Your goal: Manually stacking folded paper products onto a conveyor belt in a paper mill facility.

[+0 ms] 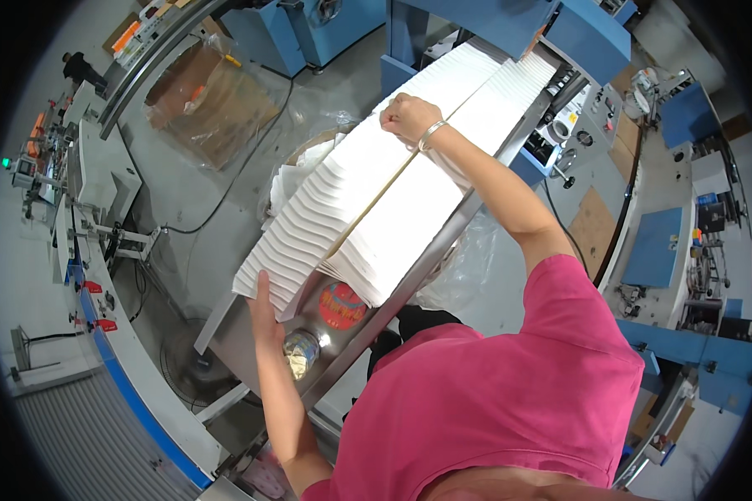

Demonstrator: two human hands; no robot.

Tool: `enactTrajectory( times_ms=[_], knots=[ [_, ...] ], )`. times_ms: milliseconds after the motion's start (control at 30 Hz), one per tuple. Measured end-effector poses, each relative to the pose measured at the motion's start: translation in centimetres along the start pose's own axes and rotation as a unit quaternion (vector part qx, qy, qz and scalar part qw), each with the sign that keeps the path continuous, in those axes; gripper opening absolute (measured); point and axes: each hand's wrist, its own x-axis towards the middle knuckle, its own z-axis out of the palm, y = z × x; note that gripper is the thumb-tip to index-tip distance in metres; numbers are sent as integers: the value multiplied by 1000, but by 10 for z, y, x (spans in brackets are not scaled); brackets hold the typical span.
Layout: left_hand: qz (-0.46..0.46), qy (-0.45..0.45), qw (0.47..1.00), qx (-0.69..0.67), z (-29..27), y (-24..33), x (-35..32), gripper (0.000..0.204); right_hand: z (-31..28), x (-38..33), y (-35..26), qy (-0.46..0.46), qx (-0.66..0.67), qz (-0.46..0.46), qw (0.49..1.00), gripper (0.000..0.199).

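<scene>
Paper (305, 230) lies in two long white rows parted by a thin strip (378, 194), covering most of the metal desk (251, 367), whose bare room is at the near end, with a narrow rim along the right edge. At the near left corner of the left row is the left hand (266, 321), one finger extended; the right hand (411, 118) curls over the far part, any grip by either unclear, and a red disc (342, 306) and smaller jar (302, 351) occupy the near end.
</scene>
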Motion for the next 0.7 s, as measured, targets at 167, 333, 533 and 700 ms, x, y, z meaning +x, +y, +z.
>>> enactTrajectory(
  times_ms=[167, 333, 533, 700],
  knots=[
    [0, -6, 1000, -11, -8, -5, 4, 65, 10, -1, 7, 8, -37, -87, 995, 38],
    [16, -17, 1000, -4, -13, -13, 14, 68, 11, -2, 9, -34, -142, -152, 977, 66],
    [-20, 22, 1000, -6, -26, -17, 28, 69, 34, -13, -12, 12, -83, -163, 983, 55],
    [-33, 4, 999, -19, -53, -1, 4, 63, 54, -30, -67, 18, -66, -135, 989, 45]
  ],
)
